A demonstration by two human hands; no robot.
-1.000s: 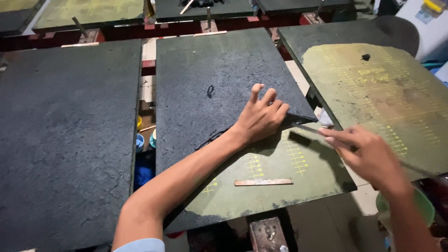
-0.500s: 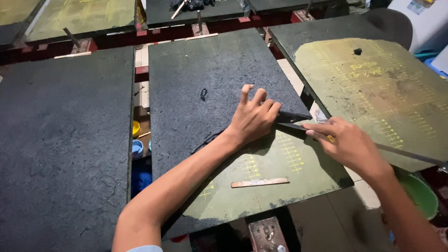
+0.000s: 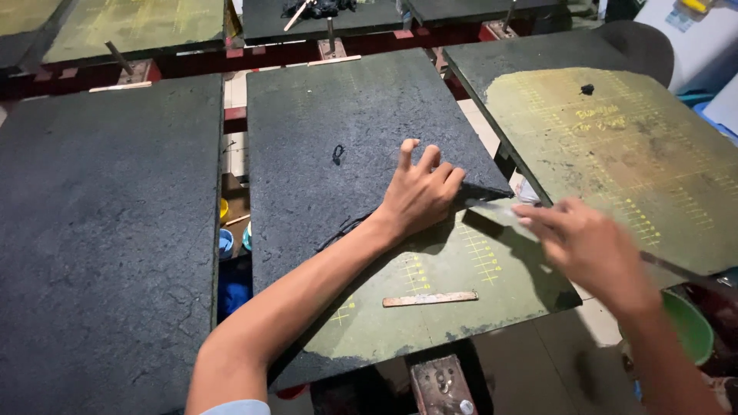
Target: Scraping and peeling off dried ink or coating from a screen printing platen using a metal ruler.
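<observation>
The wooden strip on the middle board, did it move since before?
No. The wooden strip lies at the same spot on the board, just under the yellow grid marks and near the front edge. Only the camera shifted.

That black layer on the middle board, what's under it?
Where the black layer is stripped, a green board with yellow grid marks shows. The left hand presses the edge; the rest stays covered.

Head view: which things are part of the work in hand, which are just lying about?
In use:
- left hand, pressed flat on the middle board
- right hand, holding a flat scraper blade at the edge of the board's black coating

Lying about:
- wooden strip on the bared green part
- left board
- right board
- green bucket below
</observation>
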